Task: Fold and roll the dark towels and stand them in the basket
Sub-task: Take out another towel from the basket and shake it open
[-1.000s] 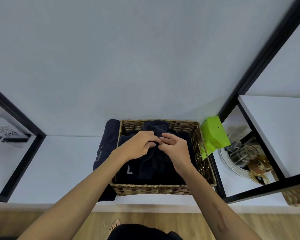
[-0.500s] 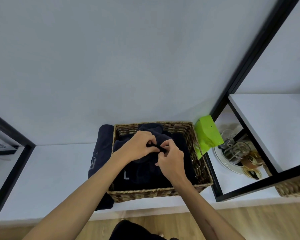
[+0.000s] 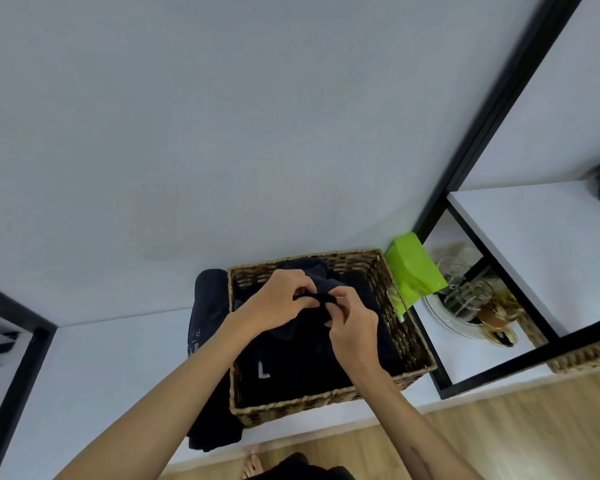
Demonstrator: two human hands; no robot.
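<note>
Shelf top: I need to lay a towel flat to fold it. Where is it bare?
The white shelf is bare from the black frame post to the loose towel. It is crowded on the right: basket, green bag, and beyond the frame a plate of glassware.

Both bare forearms enter from 6 o'clock and converge at centre. Left hand and right hand meet fingertip to fingertip, each pinching dark cloth, knuckles upward.

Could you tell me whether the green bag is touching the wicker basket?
Touching: in the head view the green bag leans against the right rim of the basket, with no gap visible between them.
</note>
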